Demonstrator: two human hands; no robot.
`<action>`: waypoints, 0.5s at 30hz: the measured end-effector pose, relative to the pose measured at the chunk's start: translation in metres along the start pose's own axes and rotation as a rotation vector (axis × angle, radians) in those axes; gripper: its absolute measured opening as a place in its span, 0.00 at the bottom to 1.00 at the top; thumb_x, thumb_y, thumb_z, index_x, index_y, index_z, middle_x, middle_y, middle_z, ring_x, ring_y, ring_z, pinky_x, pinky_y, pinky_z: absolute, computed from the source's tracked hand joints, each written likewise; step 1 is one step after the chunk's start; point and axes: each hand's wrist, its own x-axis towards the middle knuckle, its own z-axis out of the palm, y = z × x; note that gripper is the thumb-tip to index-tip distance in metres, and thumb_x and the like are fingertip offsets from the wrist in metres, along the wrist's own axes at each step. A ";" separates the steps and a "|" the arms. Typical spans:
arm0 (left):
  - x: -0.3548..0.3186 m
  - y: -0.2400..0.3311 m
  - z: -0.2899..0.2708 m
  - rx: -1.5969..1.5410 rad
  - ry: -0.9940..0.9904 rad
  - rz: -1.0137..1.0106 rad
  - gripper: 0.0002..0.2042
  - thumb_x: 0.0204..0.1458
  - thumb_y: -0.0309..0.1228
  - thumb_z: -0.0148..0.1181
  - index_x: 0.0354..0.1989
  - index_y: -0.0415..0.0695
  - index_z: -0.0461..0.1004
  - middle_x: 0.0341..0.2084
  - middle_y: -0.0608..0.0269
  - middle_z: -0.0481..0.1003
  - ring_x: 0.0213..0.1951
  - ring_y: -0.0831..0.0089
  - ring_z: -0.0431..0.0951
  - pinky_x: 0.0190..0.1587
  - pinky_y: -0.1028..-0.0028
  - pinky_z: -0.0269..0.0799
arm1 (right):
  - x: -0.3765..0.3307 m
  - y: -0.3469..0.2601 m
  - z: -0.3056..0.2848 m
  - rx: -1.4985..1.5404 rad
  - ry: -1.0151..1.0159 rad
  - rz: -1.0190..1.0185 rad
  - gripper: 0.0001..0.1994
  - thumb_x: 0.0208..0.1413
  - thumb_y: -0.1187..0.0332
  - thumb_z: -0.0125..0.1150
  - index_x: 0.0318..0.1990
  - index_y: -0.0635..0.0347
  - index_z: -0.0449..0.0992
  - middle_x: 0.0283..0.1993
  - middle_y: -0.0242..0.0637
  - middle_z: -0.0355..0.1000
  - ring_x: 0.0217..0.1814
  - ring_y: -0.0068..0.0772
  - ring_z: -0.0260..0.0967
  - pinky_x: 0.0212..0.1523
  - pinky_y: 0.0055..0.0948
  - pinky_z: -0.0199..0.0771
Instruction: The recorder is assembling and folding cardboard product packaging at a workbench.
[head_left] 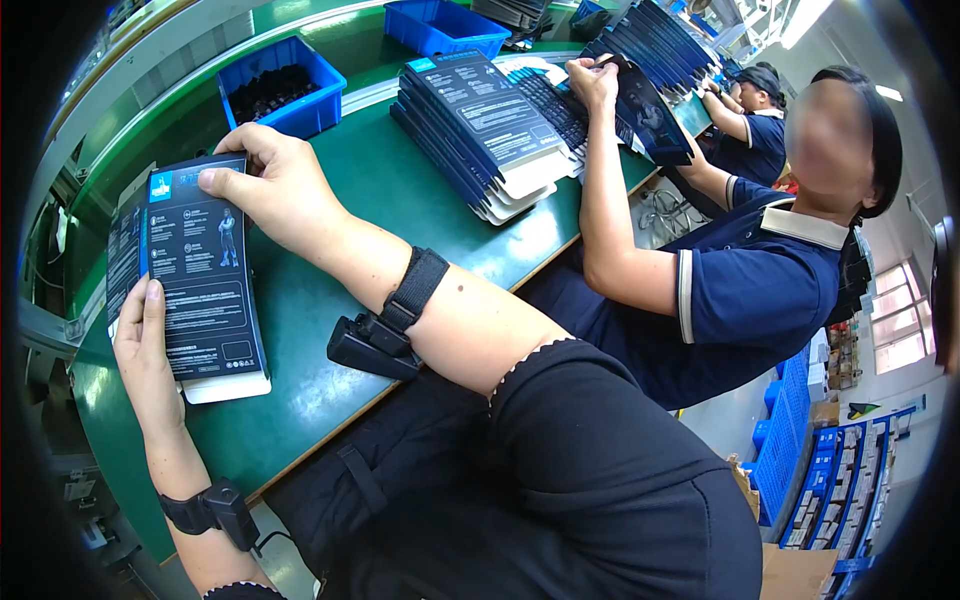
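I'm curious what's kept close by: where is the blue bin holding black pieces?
In the head view, the blue bin is at upper left, just beyond the person's right hand and left of the stacked dark boxes.

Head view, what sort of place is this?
Most likely a packing area in a factory: a long green workbench bears a stack of dark printed cartons and a blue bin of small black parts, and co-workers wear what look like matching navy shirts.
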 end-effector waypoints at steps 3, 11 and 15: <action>0.000 0.000 0.001 0.006 0.002 0.001 0.16 0.57 0.33 0.51 0.48 0.35 0.69 0.38 0.64 0.73 0.38 0.83 0.72 0.43 0.83 0.66 | 0.001 0.003 0.000 0.010 0.002 -0.005 0.13 0.41 0.69 0.64 0.32 0.69 0.72 0.24 0.41 0.70 0.26 0.27 0.67 0.29 0.26 0.69; 0.000 -0.001 0.002 0.023 0.009 0.006 0.15 0.57 0.33 0.51 0.47 0.35 0.70 0.37 0.65 0.74 0.37 0.83 0.72 0.42 0.83 0.66 | 0.001 0.006 -0.001 -0.026 -0.033 -0.011 0.14 0.46 0.66 0.63 0.35 0.68 0.71 0.23 0.33 0.67 0.24 0.18 0.63 0.24 0.20 0.65; 0.000 0.000 0.002 0.023 0.008 0.000 0.15 0.57 0.33 0.51 0.47 0.35 0.70 0.36 0.66 0.74 0.36 0.84 0.72 0.41 0.84 0.66 | 0.000 0.006 -0.002 -0.051 -0.037 0.007 0.14 0.46 0.66 0.63 0.35 0.68 0.71 0.23 0.35 0.68 0.24 0.20 0.64 0.23 0.21 0.66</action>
